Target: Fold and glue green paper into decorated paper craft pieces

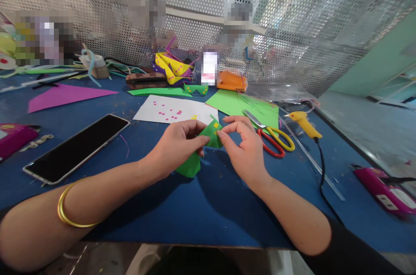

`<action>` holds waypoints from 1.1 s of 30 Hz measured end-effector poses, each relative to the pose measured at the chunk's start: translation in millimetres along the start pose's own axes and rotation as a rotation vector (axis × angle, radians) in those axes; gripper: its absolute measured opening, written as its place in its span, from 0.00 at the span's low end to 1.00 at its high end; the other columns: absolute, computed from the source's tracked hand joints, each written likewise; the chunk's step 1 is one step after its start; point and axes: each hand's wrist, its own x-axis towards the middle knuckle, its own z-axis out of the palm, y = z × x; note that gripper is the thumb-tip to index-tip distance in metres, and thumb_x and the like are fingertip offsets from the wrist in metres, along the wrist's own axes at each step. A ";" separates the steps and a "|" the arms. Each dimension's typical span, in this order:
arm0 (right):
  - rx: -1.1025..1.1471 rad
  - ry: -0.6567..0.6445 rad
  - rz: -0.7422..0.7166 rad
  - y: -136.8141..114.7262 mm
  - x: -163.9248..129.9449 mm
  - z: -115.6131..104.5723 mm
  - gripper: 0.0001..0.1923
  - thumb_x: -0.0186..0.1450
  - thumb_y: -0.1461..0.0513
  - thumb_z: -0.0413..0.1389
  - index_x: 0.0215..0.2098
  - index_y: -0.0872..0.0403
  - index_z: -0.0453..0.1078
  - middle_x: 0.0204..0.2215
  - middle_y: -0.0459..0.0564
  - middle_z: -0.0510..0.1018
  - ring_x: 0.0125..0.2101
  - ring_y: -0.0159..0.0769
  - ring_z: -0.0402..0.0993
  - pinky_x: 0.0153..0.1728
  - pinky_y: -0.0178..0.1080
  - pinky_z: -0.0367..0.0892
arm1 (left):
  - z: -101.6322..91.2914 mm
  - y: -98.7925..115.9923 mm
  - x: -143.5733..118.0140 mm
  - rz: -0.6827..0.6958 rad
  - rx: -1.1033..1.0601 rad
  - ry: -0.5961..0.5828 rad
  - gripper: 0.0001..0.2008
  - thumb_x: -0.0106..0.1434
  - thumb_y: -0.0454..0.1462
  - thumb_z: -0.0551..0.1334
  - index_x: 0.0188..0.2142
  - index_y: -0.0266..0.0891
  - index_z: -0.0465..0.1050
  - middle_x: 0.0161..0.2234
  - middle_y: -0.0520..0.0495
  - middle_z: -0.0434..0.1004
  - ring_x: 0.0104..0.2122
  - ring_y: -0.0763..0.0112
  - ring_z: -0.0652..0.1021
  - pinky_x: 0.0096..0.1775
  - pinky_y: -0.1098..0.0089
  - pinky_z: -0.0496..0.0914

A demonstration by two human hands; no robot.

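Note:
Both my hands hold a folded green paper piece [195,160] just above the blue table [201,210]. My left hand [178,145] grips its left side, fingers curled over the top. My right hand [242,147] pinches its upper right corner, where a small yellow square [216,125] sits on the paper. A gold bangle [69,212] circles my left forearm.
A phone [78,147] lies at the left. A white sheet with pink squares [172,110], green paper [240,103], red-and-yellow scissors [273,136], a yellow glue gun [303,123] with its cord and a metal ruler [312,160] lie beyond and to the right. A perforated metal screen [292,27] backs the table.

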 end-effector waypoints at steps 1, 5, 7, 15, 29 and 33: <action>0.000 0.004 0.000 0.0 -0.1 0.1 0.05 0.65 0.62 0.59 0.30 0.51 0.70 0.42 0.51 0.76 0.47 0.41 0.74 0.51 0.48 0.66 | 0.1 0.1 0.0 0.000 -0.003 0.000 0.07 0.54 0.39 0.66 0.32 0.39 0.76 0.19 0.55 0.71 0.19 0.77 0.72 0.22 0.76 0.65; -0.001 0.010 0.006 0.7 -0.4 0.2 0.05 0.64 0.62 0.59 0.30 0.51 0.70 0.42 0.51 0.76 0.46 0.41 0.74 0.51 0.48 0.67 | 0.8 1.7 -0.1 0.005 0.001 0.003 0.08 0.54 0.40 0.66 0.33 0.38 0.76 0.21 0.55 0.72 0.19 0.76 0.72 0.22 0.75 0.66; 0.002 0.009 0.010 1.3 -0.6 0.2 0.05 0.64 0.62 0.59 0.30 0.51 0.70 0.42 0.50 0.76 0.46 0.41 0.74 0.50 0.49 0.67 | 1.0 2.5 -0.2 0.008 0.007 0.001 0.09 0.53 0.40 0.66 0.32 0.38 0.76 0.21 0.54 0.73 0.20 0.76 0.72 0.22 0.75 0.66; 0.022 0.025 0.017 -0.4 -0.4 -0.3 0.05 0.64 0.63 0.60 0.29 0.50 0.70 0.41 0.50 0.76 0.45 0.41 0.74 0.51 0.48 0.68 | 0.2 0.4 0.0 -0.006 -0.031 -0.001 0.07 0.54 0.39 0.66 0.32 0.38 0.76 0.21 0.55 0.73 0.19 0.77 0.71 0.22 0.76 0.64; 0.465 -0.061 0.397 1.8 2.3 -0.8 0.15 0.60 0.57 0.64 0.43 0.52 0.69 0.33 0.45 0.79 0.34 0.35 0.76 0.36 0.41 0.72 | -2.2 1.2 -0.1 -0.004 -0.042 0.001 0.06 0.56 0.37 0.66 0.34 0.39 0.77 0.19 0.55 0.72 0.18 0.77 0.71 0.20 0.77 0.64; 0.512 -0.091 0.446 1.4 2.7 -0.1 0.17 0.58 0.56 0.65 0.42 0.52 0.69 0.30 0.43 0.77 0.31 0.33 0.73 0.32 0.38 0.69 | -2.3 0.7 -0.4 -0.010 -0.031 -0.014 0.06 0.57 0.37 0.65 0.34 0.38 0.77 0.19 0.55 0.72 0.18 0.79 0.70 0.19 0.78 0.62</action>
